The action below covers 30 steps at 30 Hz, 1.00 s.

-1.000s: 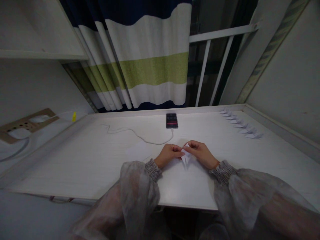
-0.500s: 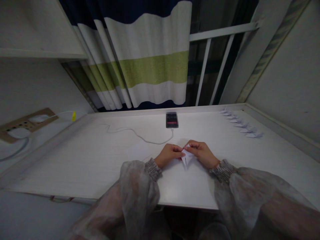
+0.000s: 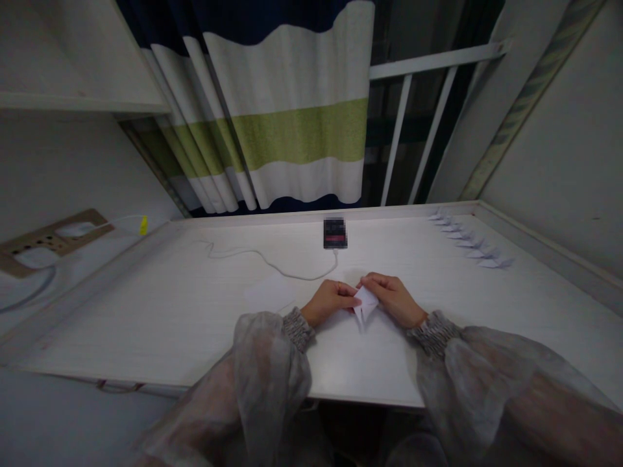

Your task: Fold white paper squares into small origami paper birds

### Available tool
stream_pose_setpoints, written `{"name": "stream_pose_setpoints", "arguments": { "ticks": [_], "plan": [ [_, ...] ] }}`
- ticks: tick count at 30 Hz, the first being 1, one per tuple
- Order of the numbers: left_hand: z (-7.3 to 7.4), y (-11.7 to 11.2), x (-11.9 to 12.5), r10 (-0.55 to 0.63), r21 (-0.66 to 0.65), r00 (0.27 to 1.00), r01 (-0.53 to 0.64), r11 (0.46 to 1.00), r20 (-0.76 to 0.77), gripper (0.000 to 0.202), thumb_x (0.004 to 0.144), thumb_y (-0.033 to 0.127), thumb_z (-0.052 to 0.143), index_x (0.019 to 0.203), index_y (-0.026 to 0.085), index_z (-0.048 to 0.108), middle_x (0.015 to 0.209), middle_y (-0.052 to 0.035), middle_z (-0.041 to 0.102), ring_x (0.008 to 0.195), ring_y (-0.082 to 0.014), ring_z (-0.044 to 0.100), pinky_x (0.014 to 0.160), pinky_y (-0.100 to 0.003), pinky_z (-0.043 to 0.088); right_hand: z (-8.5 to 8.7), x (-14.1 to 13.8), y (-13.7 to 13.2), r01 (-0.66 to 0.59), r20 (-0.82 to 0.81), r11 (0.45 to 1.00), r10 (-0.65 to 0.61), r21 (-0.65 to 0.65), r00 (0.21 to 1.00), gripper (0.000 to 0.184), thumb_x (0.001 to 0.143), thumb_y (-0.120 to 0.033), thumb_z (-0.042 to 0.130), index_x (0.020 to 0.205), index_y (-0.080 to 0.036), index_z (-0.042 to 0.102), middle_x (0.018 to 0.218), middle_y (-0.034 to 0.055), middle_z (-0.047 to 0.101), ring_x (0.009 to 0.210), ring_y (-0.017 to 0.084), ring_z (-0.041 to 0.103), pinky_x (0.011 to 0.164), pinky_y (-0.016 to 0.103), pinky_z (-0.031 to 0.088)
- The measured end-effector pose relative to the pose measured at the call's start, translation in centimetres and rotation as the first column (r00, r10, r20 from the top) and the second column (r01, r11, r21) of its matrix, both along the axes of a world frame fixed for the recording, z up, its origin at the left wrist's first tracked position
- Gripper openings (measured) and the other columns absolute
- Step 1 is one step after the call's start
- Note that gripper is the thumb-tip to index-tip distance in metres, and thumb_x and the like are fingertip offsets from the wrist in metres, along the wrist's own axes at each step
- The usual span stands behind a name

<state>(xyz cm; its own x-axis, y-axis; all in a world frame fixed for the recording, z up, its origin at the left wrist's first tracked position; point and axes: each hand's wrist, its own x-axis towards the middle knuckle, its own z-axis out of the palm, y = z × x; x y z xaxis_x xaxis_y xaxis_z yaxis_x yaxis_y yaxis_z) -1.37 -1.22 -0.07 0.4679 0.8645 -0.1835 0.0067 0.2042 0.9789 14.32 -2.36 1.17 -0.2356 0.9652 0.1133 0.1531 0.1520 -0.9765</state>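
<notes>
A small piece of folded white paper (image 3: 366, 305) is held between my two hands, just above the white desk (image 3: 363, 373). Its two narrow points hang down toward me. My left hand (image 3: 331, 300) pinches its left side, thumb on top. At the paper's upper edge, my right hand (image 3: 390, 295) is closed with its fingertips on the fold; part of the paper lies hidden under the fingers. Folded paper cranes (image 3: 494, 263), several in a slanting row, stand at the far right of the desk.
A phone (image 3: 335, 233) with a blurred screen lies near the back edge, plugged into a white cable (image 3: 277, 267). Flat white paper (image 3: 265, 290) rests left of my hands. A power strip (image 3: 53, 240) is at the left wall, and a curtain (image 3: 296, 117) hangs behind.
My right thumb and fingers have shifted slightly up along the paper's top edge, so more of its right side shows. My left hand keeps its pinch.
</notes>
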Motion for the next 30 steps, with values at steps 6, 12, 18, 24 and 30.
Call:
{"name": "stream_pose_setpoints", "arguments": {
  "ticks": [6,12,18,24,30],
  "plan": [
    [-0.15,0.16,0.02,-0.034,0.05,0.999,0.035,0.998,-0.023,0.022,0.055,0.024,0.069,0.069,0.008,0.064,0.057,0.0001,0.061,0.048,-0.0056,0.051,0.053,-0.02,0.041,0.31,0.02,0.03,0.046,0.104,0.994,-0.056,0.102,0.993,0.028,0.074,-0.038,0.05,0.067,-0.014,0.062,0.064,0.0011,0.057,0.06,0.012,0.049,0.055,0.023,0.037],
    [-0.19,0.03,0.19,0.033,0.084,0.995,-0.041,0.996,0.093,0.037,0.055,0.027,0.071,0.083,0.011,0.053,0.052,0.0045,0.058,0.043,-0.0046,0.048,0.048,-0.018,0.038,0.21,0.01,0.0,0.099,0.115,0.986,-0.115,0.135,0.987,0.028,0.075,-0.038,0.049,0.064,-0.015,0.06,0.059,-0.0003,0.054,0.057,0.011,0.048,0.051,0.022,0.036],
    [-0.32,0.03,0.27,0.069,0.101,0.99,-0.081,0.992,0.12,0.046,0.052,0.026,0.072,0.086,0.014,0.044,0.051,0.0042,0.059,0.041,-0.0067,0.05,0.048,-0.02,0.041,0.11,0.09,0.06,0.122,0.118,0.976,-0.145,0.179,0.982,0.027,0.074,-0.037,0.05,0.063,-0.014,0.061,0.061,0.0006,0.055,0.061,0.012,0.05,0.056,0.023,0.038],
    [0.04,-0.34,0.33,0.036,0.117,0.987,-0.054,0.992,0.154,0.051,0.05,0.018,0.074,0.091,0.015,0.044,0.061,0.0016,0.063,0.051,-0.0088,0.057,0.055,-0.021,0.044,0.0,0.23,0.09,0.158,0.117,0.968,-0.183,0.193,0.976,0.029,0.074,-0.039,0.05,0.063,-0.014,0.061,0.059,-0.0001,0.054,0.058,0.012,0.049,0.054,0.023,0.036],
    [-0.26,-0.11,0.22,0.002,0.117,0.984,-0.023,0.993,0.177,0.051,0.051,0.02,0.074,0.092,0.014,0.043,0.064,0.0006,0.063,0.05,-0.0081,0.056,0.053,-0.021,0.043,0.26,0.14,0.05,0.164,0.131,0.966,-0.193,0.201,0.973,0.03,0.074,-0.04,0.05,0.061,-0.014,0.06,0.058,-0.0001,0.053,0.058,0.012,0.048,0.054,0.023,0.036]
  ]
}}
